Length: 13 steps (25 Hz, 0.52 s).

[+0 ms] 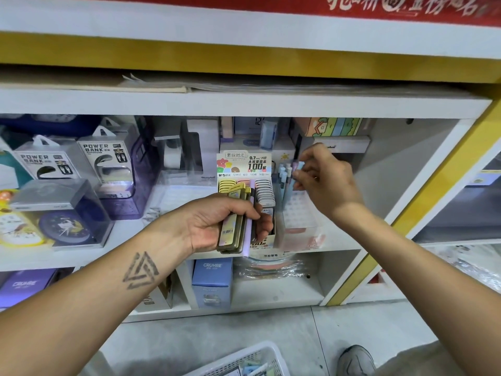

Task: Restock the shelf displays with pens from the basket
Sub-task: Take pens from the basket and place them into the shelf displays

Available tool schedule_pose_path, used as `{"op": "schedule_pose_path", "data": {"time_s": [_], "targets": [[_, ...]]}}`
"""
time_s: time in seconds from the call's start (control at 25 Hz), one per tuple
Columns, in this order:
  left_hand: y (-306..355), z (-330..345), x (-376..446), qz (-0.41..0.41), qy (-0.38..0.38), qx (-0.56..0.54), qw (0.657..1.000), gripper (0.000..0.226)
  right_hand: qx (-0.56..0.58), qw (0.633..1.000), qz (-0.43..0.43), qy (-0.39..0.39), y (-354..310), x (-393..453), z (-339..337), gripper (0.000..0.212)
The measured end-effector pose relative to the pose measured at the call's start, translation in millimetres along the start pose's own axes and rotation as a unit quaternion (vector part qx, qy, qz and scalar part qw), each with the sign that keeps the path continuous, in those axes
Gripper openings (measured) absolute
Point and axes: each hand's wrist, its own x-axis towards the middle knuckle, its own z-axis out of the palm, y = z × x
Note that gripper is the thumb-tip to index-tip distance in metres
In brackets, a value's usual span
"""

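Head view: white basket [252,360] on the floor at the bottom edge, holding pastel items. Left hand [217,221] grips a stack of flat refill cases [233,226] and a lilac pen [250,213]. Beyond, on the shelf [135,229], the right hand [325,177] pinches a pen top among upright pens [283,175] in the display.

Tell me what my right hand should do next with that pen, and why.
Probably lower the light-blue pen into the clear pen holder. Your right hand pinches its top right above the other upright pens there, so it looks nearly seated.
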Motion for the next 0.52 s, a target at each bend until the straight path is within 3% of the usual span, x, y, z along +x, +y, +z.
{"op": "schedule_pose_path", "data": {"time_s": [0.2,0.32,0.44,0.52], "targets": [[1,-1,0,0.013,-0.008,0.03,0.999,0.017,-0.007,0.999,-0.034,-0.026,6,-4,11,0.029],[1,-2,-1,0.015,-0.01,0.05,0.999,0.015,-0.051,0.996,-0.044,-0.058,7,-5,13,0.007],[1,-1,-1,0.016,-0.009,0.069,0.997,0.01,-0.113,0.99,-0.087,-0.021,-1,-6,11,0.015],[1,1,-1,0.02,-0.011,0.077,0.997,0.009,-0.004,0.999,-0.039,-0.008,-17,-5,9,0.021]]}}
